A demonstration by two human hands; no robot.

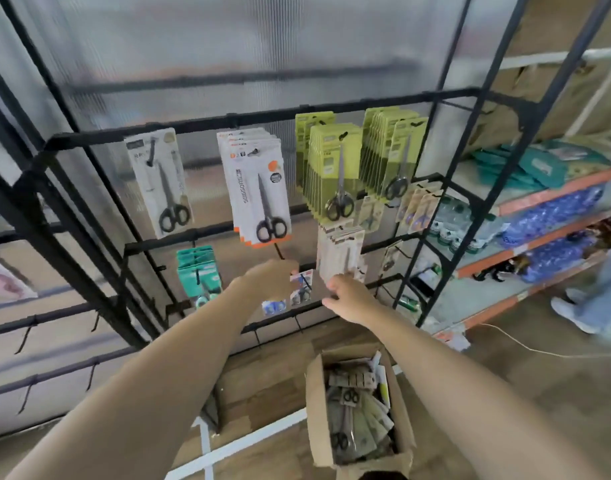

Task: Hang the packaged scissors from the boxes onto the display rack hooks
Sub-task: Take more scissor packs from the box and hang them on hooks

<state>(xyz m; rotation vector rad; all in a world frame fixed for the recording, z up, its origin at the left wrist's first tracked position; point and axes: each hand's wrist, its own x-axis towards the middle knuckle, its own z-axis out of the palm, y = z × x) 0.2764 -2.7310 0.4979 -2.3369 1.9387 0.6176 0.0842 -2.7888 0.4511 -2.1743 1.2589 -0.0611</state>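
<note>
Both arms reach toward the lower middle of the rack (248, 114). The left hand (267, 277) holds a small pack (302, 285) at its top edge, fingertips curled round it, right at a black hook (280, 252) on the third bar. The pack hangs just left of a beige stack (340, 252) already on its own hook. The right hand (344, 297) sits just below that stack, fingers bent and loosely spread; whether it pinches the pack's right edge or only steadies the stack cannot be told through the blur.

The pack looks like a thin card with a clear blister over small scissors. It should be light, with most of its weight low where the handles sit, so it will likely swing under a top grip. The card is probably stiff enough to stay flat but would bend or crease if squeezed hard in the middle. The blister front may be slick, so the bare card edges look like the safer hold. A grip on the 2 top corners, beside the hang hole, would leave the hole free for the hook tip.

More packs lie loose in the box (357, 407) on the floor below the right arm. Above, 5 fuller stacks hang from the upper bar, among them white packs (259, 195) and green packs (331, 171).
</note>
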